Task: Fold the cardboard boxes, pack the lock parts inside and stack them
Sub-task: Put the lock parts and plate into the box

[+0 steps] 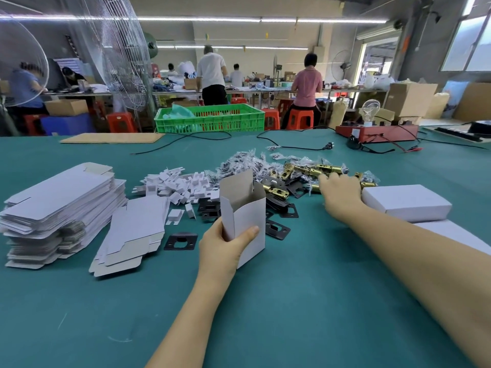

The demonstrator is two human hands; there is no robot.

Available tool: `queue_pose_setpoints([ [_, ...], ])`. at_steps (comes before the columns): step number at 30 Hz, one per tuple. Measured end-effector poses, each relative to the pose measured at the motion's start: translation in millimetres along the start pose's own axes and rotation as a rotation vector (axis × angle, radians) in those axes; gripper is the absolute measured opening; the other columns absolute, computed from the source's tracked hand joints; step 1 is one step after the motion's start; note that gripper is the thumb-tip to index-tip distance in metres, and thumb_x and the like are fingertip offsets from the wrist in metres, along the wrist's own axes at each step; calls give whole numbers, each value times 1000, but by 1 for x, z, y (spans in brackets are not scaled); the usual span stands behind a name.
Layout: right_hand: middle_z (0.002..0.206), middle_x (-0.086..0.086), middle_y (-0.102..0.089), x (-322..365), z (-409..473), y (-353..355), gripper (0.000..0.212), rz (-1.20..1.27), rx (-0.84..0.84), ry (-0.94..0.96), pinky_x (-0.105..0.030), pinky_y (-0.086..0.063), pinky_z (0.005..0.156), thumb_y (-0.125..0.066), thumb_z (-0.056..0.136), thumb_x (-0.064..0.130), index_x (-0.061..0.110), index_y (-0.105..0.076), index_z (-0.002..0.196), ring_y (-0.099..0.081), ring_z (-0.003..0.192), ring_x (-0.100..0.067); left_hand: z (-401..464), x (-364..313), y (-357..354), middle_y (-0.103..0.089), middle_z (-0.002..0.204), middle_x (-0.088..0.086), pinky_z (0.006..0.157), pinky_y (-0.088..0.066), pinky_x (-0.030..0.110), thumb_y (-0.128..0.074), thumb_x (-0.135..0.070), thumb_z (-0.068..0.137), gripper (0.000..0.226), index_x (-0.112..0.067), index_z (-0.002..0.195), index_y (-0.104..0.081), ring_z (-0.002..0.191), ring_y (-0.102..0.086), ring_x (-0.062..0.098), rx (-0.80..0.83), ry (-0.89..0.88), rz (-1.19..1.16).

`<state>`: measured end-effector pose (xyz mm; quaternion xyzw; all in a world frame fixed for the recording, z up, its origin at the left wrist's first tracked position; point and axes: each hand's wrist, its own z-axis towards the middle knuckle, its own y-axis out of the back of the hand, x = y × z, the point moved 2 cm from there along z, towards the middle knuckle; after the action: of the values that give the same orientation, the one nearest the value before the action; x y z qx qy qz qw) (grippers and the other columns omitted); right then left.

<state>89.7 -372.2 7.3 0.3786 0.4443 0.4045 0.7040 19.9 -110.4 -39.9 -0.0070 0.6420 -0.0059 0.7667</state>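
Note:
My left hand [225, 248] grips a folded white cardboard box [245, 219], held upright with its top flap open. My right hand [338, 192] reaches forward, fingers down on the pile of brass latch bolts [308, 170]; whether it grips one is hidden. Black strike plates [277, 228] lie scattered around the box, one [181, 240] apart at the left. Small bagged screws [240, 162] and white card inserts [172, 185] form heaps behind. Flat unfolded boxes are stacked at the left [58, 203], with a few loose ones [132, 229] beside them. Closed white boxes [406, 201] sit at the right.
The green table [265, 301] carries black cables [292, 147], a red tester box with a bulb [377, 130] and a cardboard sheet [111, 138] at the back. A green crate [210, 118], red stools, a fan and several working people stand beyond.

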Motion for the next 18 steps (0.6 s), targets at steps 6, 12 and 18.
queue_pose_setpoints([
  [6, 97, -17, -57, 0, -8, 34, 22, 697, -335, -135, -36, -36, 64, -58, 88, 1, 1, -45, 107, -51, 82, -33, -1, -1, 2, -74, 86, -17, 80, -58, 36, -83, -21, 76, 24, -35, 90, -69, 88, -70, 12, -8, 5, -3],
  [12, 82, 5, -60, 1, -48, 74, 23, 1363, -403, -277, -25, -47, 66, -68, 85, 11, 14, -51, 100, -59, 73, -14, -6, -5, -5, -76, 90, -13, 69, -57, 21, -83, -17, 76, 26, -29, 95, -72, 86, -71, 9, 80, 14, 7],
  [18, 90, -14, -68, -3, -76, 109, 20, 1891, -80, -304, -35, -61, 70, -72, 84, 6, 14, -55, 91, -70, 69, -22, -9, -7, -7, -75, 91, -14, 61, -51, 13, -83, -16, 75, 28, -28, 97, -71, 82, -70, 4, 99, 18, -11],
])
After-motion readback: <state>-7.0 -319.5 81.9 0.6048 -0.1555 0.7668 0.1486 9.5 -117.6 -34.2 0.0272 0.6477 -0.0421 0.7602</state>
